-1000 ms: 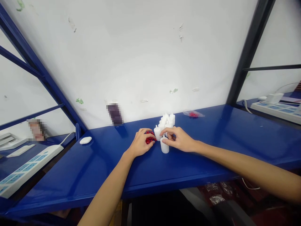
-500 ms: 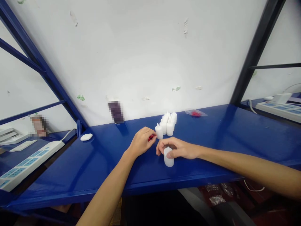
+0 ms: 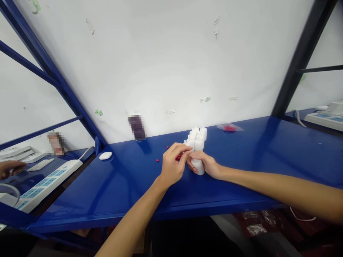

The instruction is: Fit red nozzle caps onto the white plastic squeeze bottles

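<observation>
Right hand (image 3: 209, 165) wrapped round bottle (image 3: 198, 167); left hand (image 3: 173, 163) narrow at its top, can't tell if loaded. I'd squeeze lightly, keep it upright.

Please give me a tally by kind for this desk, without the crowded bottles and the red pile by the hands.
White bottle in right hand: 1
Loose red pieces left of left hand: 2
Clear bag with red contents: 1
White oval object: 1
Dark blurred object by wall: 1
Total: 6
</observation>
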Tool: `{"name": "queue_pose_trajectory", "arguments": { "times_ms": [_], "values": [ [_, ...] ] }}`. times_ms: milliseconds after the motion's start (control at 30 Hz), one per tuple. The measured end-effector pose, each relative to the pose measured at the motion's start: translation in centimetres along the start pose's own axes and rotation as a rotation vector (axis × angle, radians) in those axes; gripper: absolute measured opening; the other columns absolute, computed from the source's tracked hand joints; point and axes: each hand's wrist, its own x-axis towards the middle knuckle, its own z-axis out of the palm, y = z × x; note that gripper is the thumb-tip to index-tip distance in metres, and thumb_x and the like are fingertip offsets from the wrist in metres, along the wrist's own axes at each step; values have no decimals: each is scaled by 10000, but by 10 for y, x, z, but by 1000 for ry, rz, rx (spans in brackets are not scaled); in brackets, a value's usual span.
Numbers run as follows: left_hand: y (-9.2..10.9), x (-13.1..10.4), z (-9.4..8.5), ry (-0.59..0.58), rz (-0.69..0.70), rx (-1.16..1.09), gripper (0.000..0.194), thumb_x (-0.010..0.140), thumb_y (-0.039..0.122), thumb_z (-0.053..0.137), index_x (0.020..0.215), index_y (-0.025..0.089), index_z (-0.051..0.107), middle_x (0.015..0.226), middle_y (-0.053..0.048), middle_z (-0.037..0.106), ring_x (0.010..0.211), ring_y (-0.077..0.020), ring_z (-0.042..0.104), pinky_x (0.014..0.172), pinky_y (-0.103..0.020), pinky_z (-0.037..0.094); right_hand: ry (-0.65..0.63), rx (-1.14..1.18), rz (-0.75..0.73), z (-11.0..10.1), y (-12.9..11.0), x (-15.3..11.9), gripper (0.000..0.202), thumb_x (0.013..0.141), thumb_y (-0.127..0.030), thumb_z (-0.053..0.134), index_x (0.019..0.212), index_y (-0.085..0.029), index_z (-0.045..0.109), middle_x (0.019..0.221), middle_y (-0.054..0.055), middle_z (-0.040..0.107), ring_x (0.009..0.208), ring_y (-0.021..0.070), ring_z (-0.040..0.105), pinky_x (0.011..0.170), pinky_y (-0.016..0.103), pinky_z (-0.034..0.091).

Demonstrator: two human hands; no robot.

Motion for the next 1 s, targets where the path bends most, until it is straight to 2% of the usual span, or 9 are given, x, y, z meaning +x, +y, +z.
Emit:
{"name": "queue_pose_trajectory", "arguments": {
  "times_ms": [133, 267, 433, 500, 633, 700, 800, 900, 1000],
  "values": [
    [5, -1, 4, -34, 45, -11, 62, 881, 162, 625, 874, 170, 687, 829, -39, 709, 750, -130, 643, 702, -259, 520, 15, 13, -40, 0, 3, 1, 506, 874, -534, 345, 579, -171, 538, 459, 10, 470, 427, 134, 438, 475, 279, 352],
    [4, -3, 4, -49, 20, -5, 27, 862, 181, 650, 865, 171, 675, 800, -28, 718, 697, -123, 646, 681, -254, 522, 30, -98, -80, 0, 0, -2, 504, 870, -521, 352, 545, -175, 520, 472, 20, 483, 461, 137, 452, 517, 288, 366],
    [0, -8, 4, -94, -34, 24, 312, 813, 240, 697, 1106, 181, 608, 918, -51, 712, 775, -146, 663, 723, -268, 525, 42, -188, -13, -6, 0, -2, 458, 863, -484, 381, 571, -166, 535, 500, 15, 497, 491, 135, 452, 530, 282, 351],
    [-4, -7, -1, -89, -13, 98, 327, 830, 260, 657, 1139, 182, 587, 882, -40, 694, 759, -148, 642, 737, -288, 506, 39, -187, -10, -9, -1, -1, 440, 868, -447, 380, 573, -163, 541, 513, 19, 507, 500, 138, 467, 547, 283, 361],
    [-24, 1, -26, -38, -71, 406, 155, 881, 226, 505, 935, 191, 646, 681, 15, 647, 623, -131, 580, 791, -335, 427, 29, -123, -36, -14, -5, 1, 379, 800, -398, 386, 552, -160, 546, 509, 38, 525, 475, 140, 461, 523, 290, 354],
    [-41, 6, -43, -77, -182, 547, 181, 870, 232, 484, 789, 185, 639, 593, 23, 615, 562, -130, 548, 770, -329, 408, 48, -119, -30, -17, -7, 0, 355, 780, -390, 394, 558, -161, 550, 487, 34, 519, 461, 136, 446, 509, 286, 342],
    [-63, 10, -62, -152, -403, 659, 225, 860, 300, 490, 711, 183, 611, 516, 21, 566, 506, -143, 523, 640, -298, 378, 69, -109, 2, -19, -8, -1, 338, 768, -395, 401, 570, -163, 547, 462, 22, 499, 445, 134, 439, 483, 275, 322],
    [-73, 9, -65, -225, -423, 690, 272, 874, 332, 467, 683, 185, 594, 566, 1, 583, 529, -147, 526, 584, -285, 339, 88, -60, 42, -20, -7, -1, 336, 745, -416, 397, 558, -168, 525, 452, 13, 471, 409, 125, 412, 442, 261, 292],
    [-65, 8, -58, -270, -339, 698, 303, 869, 332, 479, 617, 184, 558, 637, -20, 593, 602, -154, 528, 619, -297, 339, 105, -46, 49, -20, -6, 1, 335, 734, -428, 393, 552, -171, 509, 446, 10, 459, 390, 117, 395, 421, 252, 280]
  ]
}}
